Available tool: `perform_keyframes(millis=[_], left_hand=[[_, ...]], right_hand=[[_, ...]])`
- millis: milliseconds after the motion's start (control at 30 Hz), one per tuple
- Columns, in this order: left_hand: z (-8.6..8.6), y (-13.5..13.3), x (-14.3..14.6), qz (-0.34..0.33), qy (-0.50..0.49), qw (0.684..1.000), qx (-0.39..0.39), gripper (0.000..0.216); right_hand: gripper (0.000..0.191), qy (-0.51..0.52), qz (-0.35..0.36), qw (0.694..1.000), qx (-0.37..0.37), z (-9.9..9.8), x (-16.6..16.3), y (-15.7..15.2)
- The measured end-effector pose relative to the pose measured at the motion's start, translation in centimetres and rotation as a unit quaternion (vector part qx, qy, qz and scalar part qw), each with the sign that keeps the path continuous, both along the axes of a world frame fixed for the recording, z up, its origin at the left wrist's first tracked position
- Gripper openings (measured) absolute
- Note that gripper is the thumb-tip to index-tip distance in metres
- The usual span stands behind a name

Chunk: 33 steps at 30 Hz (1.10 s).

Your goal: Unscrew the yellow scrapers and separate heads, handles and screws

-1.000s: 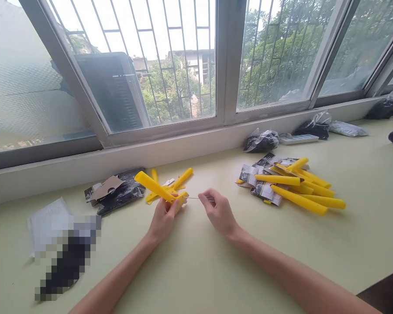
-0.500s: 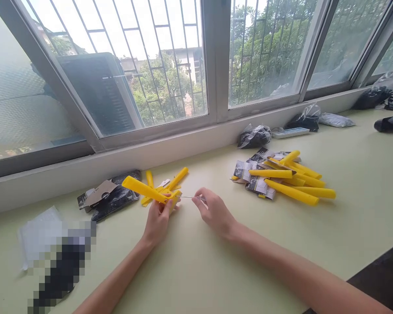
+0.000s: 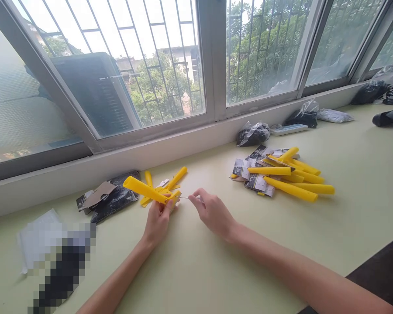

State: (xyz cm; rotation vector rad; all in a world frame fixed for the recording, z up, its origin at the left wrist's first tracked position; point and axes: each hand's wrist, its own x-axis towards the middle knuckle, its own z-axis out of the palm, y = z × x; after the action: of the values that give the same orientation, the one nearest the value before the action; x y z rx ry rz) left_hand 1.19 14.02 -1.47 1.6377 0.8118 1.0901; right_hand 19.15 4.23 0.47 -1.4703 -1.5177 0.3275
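Observation:
My left hand (image 3: pixel 157 219) is closed around a yellow plastic tool with a long hollow handle (image 3: pixel 142 187), which points up and to the left. My right hand (image 3: pixel 212 210) pinches a thin metal rod (image 3: pixel 184 197); its kind is hard to make out. The rod's left end meets the yellow head (image 3: pixel 173 198) of the tool beside my left thumb, and whether it sits inside a hole cannot be seen. Just behind my left hand lie more yellow plastic pieces (image 3: pixel 178 176), partly covered by the held tool.
To the right is a pile of yellow handles (image 3: pixel 293 185) with printed cards (image 3: pixel 258 179). Black packages (image 3: pixel 118 196) and a clear plastic bag (image 3: pixel 41 240) lie left. Bagged dark items (image 3: pixel 253 134) and a power strip (image 3: pixel 290 129) line the window wall.
My right hand has shifted slightly left towards the yellow tool, and less of the rod shows between the two. The left hand holds its place. The camera view has moved a little.

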Motion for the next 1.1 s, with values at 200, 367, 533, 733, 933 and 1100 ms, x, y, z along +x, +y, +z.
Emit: perform_keyframes(millis=[200,367,533,733,933,1100], left_hand=[[-0.26,0.16,-0.04,-0.002,0.016,1.0,0.014,0.036],[-0.21,0.13,0.0,0.005,0.011,1.0,0.008,0.037],[0.26,-0.12,0.09,0.017,0.021,1.0,-0.008,0.043],[0.25,-0.18,0.1,0.005,0.021,1.0,-0.01,0.044],[0.33,-0.21,0.14,0.014,0.019,1.0,-0.01,0.041],[0.36,-0.19,0.12,0.016,0.023,1.0,-0.014,0.044]], right_hand=[[0.017,-0.007,0.03,0.996,0.084,-0.22,0.25,0.07],[0.02,-0.039,0.003,0.997,0.062,0.26,-0.3,-0.38],[0.039,-0.04,-0.029,0.998,-0.049,0.2,0.01,-0.23],[0.007,-0.037,0.011,0.997,0.071,0.02,0.39,-0.03],[0.039,-0.07,-0.052,0.993,-0.084,0.67,-0.14,-0.63],[0.025,-0.01,-0.011,0.999,-0.039,0.27,0.26,-0.38]])
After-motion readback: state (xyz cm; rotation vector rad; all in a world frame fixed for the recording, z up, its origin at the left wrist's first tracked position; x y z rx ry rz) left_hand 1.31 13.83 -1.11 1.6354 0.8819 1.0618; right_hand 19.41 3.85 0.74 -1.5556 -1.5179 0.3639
